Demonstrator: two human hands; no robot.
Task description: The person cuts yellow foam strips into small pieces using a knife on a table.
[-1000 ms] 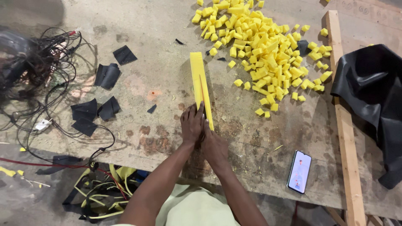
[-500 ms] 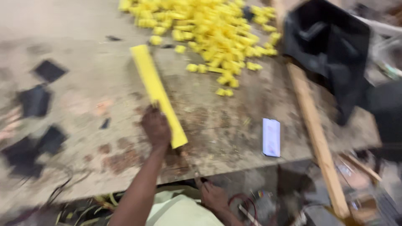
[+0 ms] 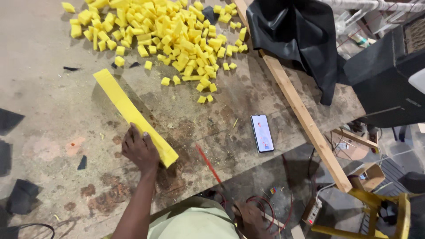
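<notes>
While your left hand (image 3: 141, 149) is pressing flat on the long yellow foam strip (image 3: 133, 116), lying diagonally near the worn wooden table's (image 3: 44, 88) front edge, you are handling something light, soft and squashy; hold its near end. Your right hand (image 3: 250, 219) is dropping below the edge, seemingly gripping a thin red-handled blade (image 3: 209, 164). Open tabletop is lying leftward.

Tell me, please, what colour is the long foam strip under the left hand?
Bright yellow: the foam strip, pressed by the left hand, shows best in the head view.
</notes>
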